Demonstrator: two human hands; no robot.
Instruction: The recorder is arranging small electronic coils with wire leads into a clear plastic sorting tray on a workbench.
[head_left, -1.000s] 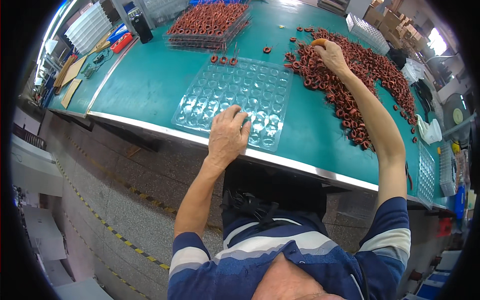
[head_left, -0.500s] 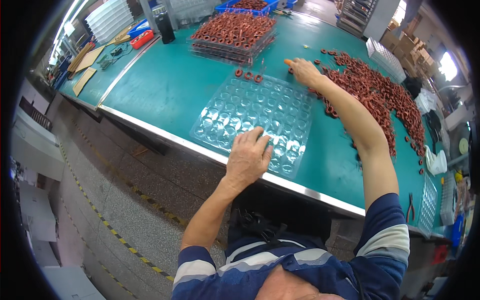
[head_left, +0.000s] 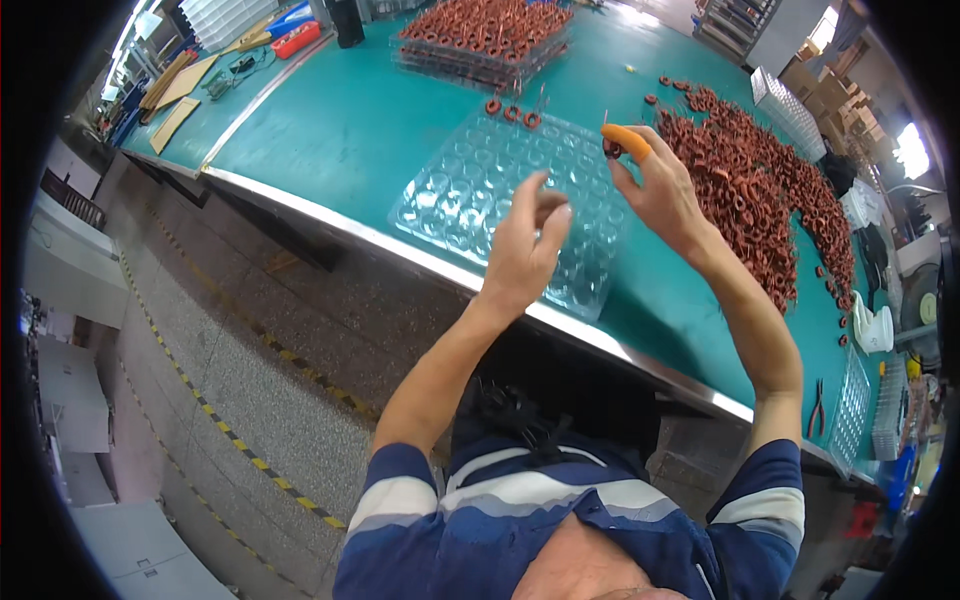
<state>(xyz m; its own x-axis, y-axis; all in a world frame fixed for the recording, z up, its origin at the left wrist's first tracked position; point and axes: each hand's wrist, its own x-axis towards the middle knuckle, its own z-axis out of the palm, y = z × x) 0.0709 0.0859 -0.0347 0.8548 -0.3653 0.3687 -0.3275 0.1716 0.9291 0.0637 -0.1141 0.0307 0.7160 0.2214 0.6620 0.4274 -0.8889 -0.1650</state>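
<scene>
My right hand (head_left: 664, 195), with an orange finger cot (head_left: 630, 141) on one finger, pinches a small reddish-brown ring coil (head_left: 611, 149) over the right side of a clear plastic tray (head_left: 440, 205) with round pockets. A thin lead sticks up from the coil. Above the tray's middle hovers my left hand (head_left: 520, 245), its thumb and forefinger apart and nothing visible between them; it is slightly blurred. Three ring coils (head_left: 512, 114) sit in a row at the tray's far left corner. Beyond my right hand spreads a large loose heap of similar coils (head_left: 740, 185).
Stacked clear trays filled with coils (head_left: 485, 40) stand at the far side of the green table (head_left: 300, 130). Pliers (head_left: 817, 408) and another clear tray (head_left: 851, 410) lie at the right. A red box (head_left: 296, 40) sits far left. The metal table edge (head_left: 350, 235) runs before me.
My right hand has come back from the heap's far left side toward the tray, bringing a ring coil. My left hand has lifted off the tray's near edge and moved farther over it.
</scene>
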